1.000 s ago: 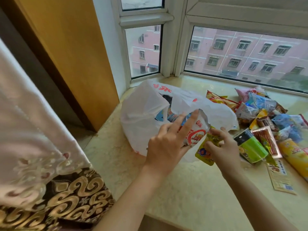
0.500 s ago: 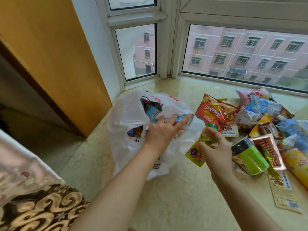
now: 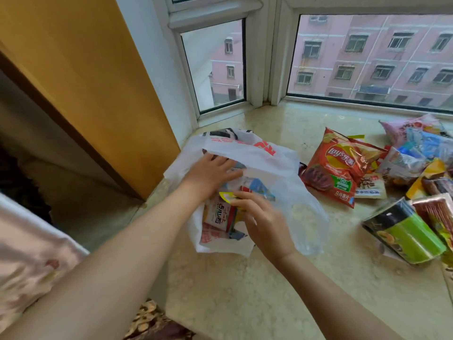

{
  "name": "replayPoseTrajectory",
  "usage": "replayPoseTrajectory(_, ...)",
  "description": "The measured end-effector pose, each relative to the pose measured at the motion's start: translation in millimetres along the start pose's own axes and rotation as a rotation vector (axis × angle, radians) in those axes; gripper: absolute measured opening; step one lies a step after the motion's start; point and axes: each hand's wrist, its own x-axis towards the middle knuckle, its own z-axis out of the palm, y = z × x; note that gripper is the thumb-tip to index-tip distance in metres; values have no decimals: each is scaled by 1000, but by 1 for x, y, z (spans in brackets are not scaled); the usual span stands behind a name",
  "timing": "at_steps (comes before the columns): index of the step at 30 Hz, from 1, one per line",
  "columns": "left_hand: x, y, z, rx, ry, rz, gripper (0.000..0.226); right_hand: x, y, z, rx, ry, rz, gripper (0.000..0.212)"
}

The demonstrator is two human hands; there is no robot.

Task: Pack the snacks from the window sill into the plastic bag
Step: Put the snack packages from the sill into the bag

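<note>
Here, left hand [image 3: 210, 173] spreads the plastic bag [image 3: 264, 158]; right hand [image 3: 263, 220] pinches a half-hidden yellow packet [image 3: 226, 196] inside.

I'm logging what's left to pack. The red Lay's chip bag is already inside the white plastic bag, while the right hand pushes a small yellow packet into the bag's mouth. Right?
Not quite. The head view shows the red Lay's chip bag lying on the window sill beside the white plastic bag, not inside it. The rest holds: the right hand holds the small yellow packet at the bag's mouth.
</note>
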Motion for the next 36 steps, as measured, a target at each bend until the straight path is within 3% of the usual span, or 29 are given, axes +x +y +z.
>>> replayPoseTrajectory(3,-6,-22,6,-140,-232,-93,75,-4,12,19,-175,-133,-187,26)
replayPoseTrajectory(5,-12,-30,1,-155,-162,-153,82,-7,15,29,-225,-200,-272,26)
replayPoseTrajectory(8,-26,-29,-4,-39,-313,-92,85,-9,18,41,-297,-306,-369,25)
replayPoseTrajectory(11,-39,-31,-15,1,-335,-72,86,-13,18,52,-339,-377,-396,41)
replayPoseTrajectory(15,-72,-29,-17,21,-228,71,92,-27,15,57,-426,-528,-335,76)
replayPoseTrajectory(17,-94,-19,-17,17,-132,142,101,-35,14,52,-445,-603,-302,75)
replayPoseTrajectory(19,-114,-7,-13,-14,-40,227,85,-41,10,43,-430,-632,-281,65)
replayPoseTrajectory(21,-127,6,-7,6,-12,329,52,-45,6,29,-408,-606,-270,54)
replayPoseTrajectory(23,-133,15,-7,61,-28,347,44,-49,6,15,-408,-590,-254,50)
replayPoseTrajectory(28,-132,37,-2,207,-83,421,43,-74,20,-15,-524,-641,-231,61)
replayPoseTrajectory(31,-129,55,10,218,-125,509,20,-92,25,-21,-564,-675,-153,80)
replayPoseTrajectory(36,-141,42,7,32,287,367,31,-101,21,-23,-618,-596,-47,94)
